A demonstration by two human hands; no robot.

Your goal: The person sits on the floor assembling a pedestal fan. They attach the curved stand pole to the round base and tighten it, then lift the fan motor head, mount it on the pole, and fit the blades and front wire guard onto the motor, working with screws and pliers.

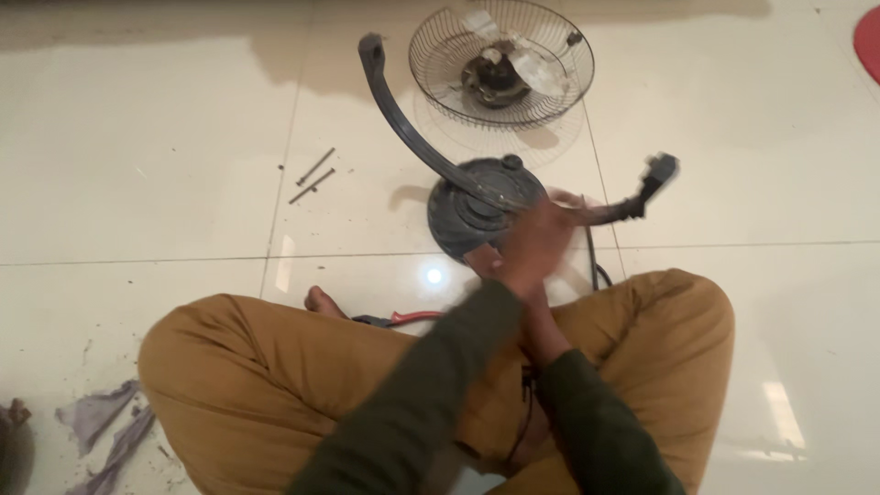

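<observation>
Tiled floor [137, 165], pale and glossy. Wire fan guard [501, 60], lying flat beyond the person's knees. Grey round fan base [472, 209] with curved yoke bracket [403, 119], just before the crossed legs. Both hands overlap on it, blurred: right hand [541, 240] closed on the bracket; left hand [488, 266] beneath, grip unclear. Two long screws [312, 176], left.

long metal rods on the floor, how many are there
2: both long metal rods lie side by side on the tiled floor, left of the dark fan base. Others may be hidden.
</observation>
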